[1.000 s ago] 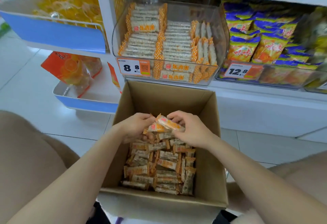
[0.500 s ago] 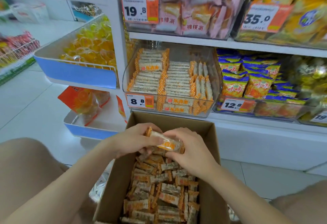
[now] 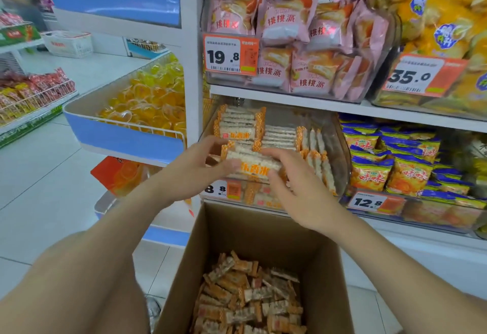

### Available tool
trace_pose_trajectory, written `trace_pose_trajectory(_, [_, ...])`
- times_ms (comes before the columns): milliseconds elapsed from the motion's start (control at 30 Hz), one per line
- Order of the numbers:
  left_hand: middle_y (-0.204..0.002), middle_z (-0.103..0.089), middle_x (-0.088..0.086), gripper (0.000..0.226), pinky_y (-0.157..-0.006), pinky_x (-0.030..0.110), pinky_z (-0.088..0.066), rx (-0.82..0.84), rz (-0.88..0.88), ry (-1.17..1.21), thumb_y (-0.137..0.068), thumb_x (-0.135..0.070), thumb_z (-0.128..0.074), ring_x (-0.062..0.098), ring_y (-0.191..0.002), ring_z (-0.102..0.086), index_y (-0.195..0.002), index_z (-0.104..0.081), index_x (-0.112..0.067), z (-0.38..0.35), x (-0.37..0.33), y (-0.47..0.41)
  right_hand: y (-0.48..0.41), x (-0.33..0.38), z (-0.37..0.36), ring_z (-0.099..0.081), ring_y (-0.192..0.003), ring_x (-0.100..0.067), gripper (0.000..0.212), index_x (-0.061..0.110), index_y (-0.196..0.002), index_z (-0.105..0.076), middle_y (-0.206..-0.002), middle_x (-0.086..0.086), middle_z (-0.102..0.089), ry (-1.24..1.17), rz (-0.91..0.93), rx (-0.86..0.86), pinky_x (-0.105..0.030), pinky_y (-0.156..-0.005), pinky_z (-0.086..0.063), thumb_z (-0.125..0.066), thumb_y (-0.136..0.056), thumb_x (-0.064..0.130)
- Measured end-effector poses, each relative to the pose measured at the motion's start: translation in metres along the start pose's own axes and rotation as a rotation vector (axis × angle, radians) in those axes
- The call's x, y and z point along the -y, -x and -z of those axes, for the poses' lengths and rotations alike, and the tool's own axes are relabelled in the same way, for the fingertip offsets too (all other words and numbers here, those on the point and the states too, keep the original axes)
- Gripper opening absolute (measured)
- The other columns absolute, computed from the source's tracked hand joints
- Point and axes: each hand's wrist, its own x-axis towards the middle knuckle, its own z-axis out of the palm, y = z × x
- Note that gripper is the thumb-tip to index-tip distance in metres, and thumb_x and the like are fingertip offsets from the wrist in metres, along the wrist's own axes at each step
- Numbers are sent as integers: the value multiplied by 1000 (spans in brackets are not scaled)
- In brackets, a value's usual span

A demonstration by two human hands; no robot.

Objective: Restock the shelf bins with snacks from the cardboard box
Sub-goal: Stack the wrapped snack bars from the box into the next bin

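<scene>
**Left hand** (image 3: 195, 173): closed on the left end of a small stack of wrapped snack bars (image 3: 254, 162), thumb laid across the front.

**Right hand** (image 3: 297, 188): fingers curled over the right end of the same stack; the stack is clamped between the two hands.

**Stack, position:** held level at the open front of the clear shelf bin (image 3: 338, 146), above the 8.8 price tag (image 3: 221, 188) and just before the rows of bars already shelved (image 3: 239, 123).

**Step in hand, as judged:** placement into the bin. The stack should be kept squeezed from both ends so no bar slips out, lowered with the printed face outward to match the shelved rows, and set in the lower middle section, where room appears to be left.

**Supply:** cardboard box (image 3: 263, 233) below the bin, with many loose bars (image 3: 250, 296) left in it, so the task is judged far from done.

**Not determinable:** the count of bars in the stack, blurred; whether the stack touches the rows beneath; the bin floor, hidden by both hands; the box's near edge, cut off.
</scene>
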Motion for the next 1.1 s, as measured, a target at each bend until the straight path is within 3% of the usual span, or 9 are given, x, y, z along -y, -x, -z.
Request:
trace_pose_trajectory(100, [-134,-55,-4,32,-99,31,-40,-281,-47,-298,-105,-32,-59,19,-126,-51,-135,-57,-25,-5,8,-19,-36,-12,-3,-45,-130,-15,43,25,-153,-41,-140,4,-49,135,-16,-69,-37,-111,-39,-44,-110,29])
trace_pose_trajectory(200, [-136,-45,6,29,-106,42,-36,-367,-52,-482,-100,-16,-57,35,-127,-41,-128,-61,-23,-6,15,-36,-70,-29,-15,-45,-127,-24,41,25,-150,-44,-138,-2,-55,287,9,-89,-42,-107,-38,-45,-109,26])
trace_pose_trajectory(300, [-129,-43,9,32,-103,47,-44,-394,-27,-504,-96,-11,-58,39,-119,-47,-126,-61,-19,0,19,-50,-98,-36,-27,-48,-123,-27,40,23,-146,-48,-137,-5,-59,313,41,-102,-44,-102,-41,-49,-107,21])
trace_pose_trajectory(433, [-121,-41,11,31,-91,46,-51,-358,55,-532,-96,-10,-58,40,-103,-56,-126,-56,-9,0,23,-59,-128,-39,-45,-50,-131,-33,43,23,-149,-45,-147,-7,-56,404,91,28,-49,-108,-44,-51,-106,20])
trace_pose_trajectory(600, [-119,-38,9,27,-97,47,-51,-330,47,-590,-94,-10,-57,38,-106,-54,-121,-62,-9,-3,27,-61,-135,-33,-59,-42,-124,-40,43,25,-146,-55,-142,-11,-45,511,-28,-76,-50,-102,-44,-51,-104,31])
trace_pose_trajectory(700, [-122,-38,10,26,-101,46,-49,-334,49,-608,-95,-14,-58,37,-109,-51,-120,-64,-13,-5,27,-61,-137,-24,-66,-41,-119,-43,39,24,-141,-58,-129,-13,-44,468,-69,-30,-48,-97,-48,-51,-102,24])
trace_pose_trajectory(867, [-127,-39,10,29,-101,44,-48,-352,40,-638,-96,-19,-62,36,-113,-49,-124,-65,-15,-11,29,-58,-132,-20,-61,-31,-134,-44,56,25,-158,-38,-146,-15,-32,458,-90,57,-55,-102,-48,-50,-102,24])
trace_pose_trajectory(967, [-127,-38,9,29,-98,44,-49,-355,40,-648,-95,-19,-62,36,-115,-48,-124,-65,-14,-12,31,-57,-127,-21,-58,-34,-132,-40,59,24,-157,-35,-146,-14,-34,516,-72,19,-52,-103,-46,-51,-101,30])
trace_pose_trajectory(1100, [-129,-39,9,36,-98,44,-46,-366,47,-636,-96,-18,-61,36,-118,-44,-132,-63,-18,-13,29,-54,-122,-24,-52,-44,-125,-35,54,21,-152,-44,-138,-11,-44,486,-31,-67,-50,-101,-48,-53,-99,27])
